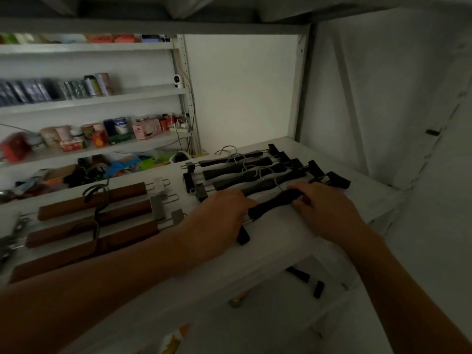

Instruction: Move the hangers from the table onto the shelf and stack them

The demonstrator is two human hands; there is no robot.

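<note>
- Holding the nearest black clip hanger (273, 201) with both hands, a person reaches over a wide white shelf (281, 241).
- The left hand (224, 213) has its fingers curled over the left part of the hanger's bar and grips it.
- The right hand (324, 208) has its fingers curled over the right part of the bar, with the thumb on the near side, and grips it too.
- This hanger lies flat on the right side of the shelf. It is the nearest one in a row.
- One small black clip (242, 236) on it pokes out toward the near edge, just under the left hand.
- Four more black hangers with grey wire hooks (245, 172) lie side by side just behind it, farther away.
- Three brown wooden hangers with grey metal clips (94, 213) lie in a row on the left side of the same shelf.
- Far off on the left are more white shelves full of small boxes and jars (89, 134).
- A little white camera (178, 81) sits on one of those far shelves.
</note>
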